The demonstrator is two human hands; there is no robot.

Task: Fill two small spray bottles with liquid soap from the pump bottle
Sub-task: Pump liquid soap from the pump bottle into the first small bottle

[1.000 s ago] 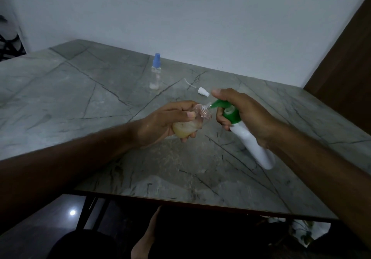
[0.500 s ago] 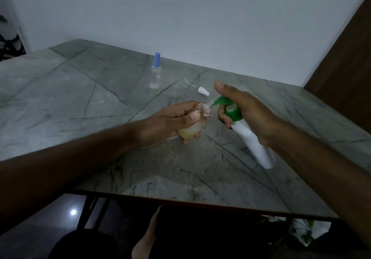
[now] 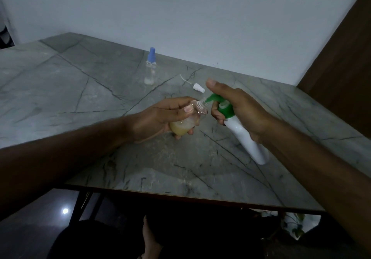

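My left hand point(image 3: 158, 116) grips a small clear spray bottle point(image 3: 186, 125), tilted with its open neck to the right and yellowish soap in its lower part. My right hand point(image 3: 239, 108) holds the white pump bottle point(image 3: 246, 140) by its green pump head, tilted, with the green nozzle tip at the small bottle's mouth; my index finger is lifted above the pump. A second small clear bottle point(image 3: 150, 69) with a blue spray cap stands upright further back on the table. A white spray cap point(image 3: 198, 88) with a thin tube lies on the table behind my hands.
The grey marble-patterned table point(image 3: 80, 102) runs to a white wall behind and a brown door or panel point(image 3: 345, 57) at the right. Its front edge is close to me, with my feet and a dark floor below.
My right index finger has lifted off the pump head. Both bottles have stayed almost in place, the nozzle still at the small bottle's mouth.
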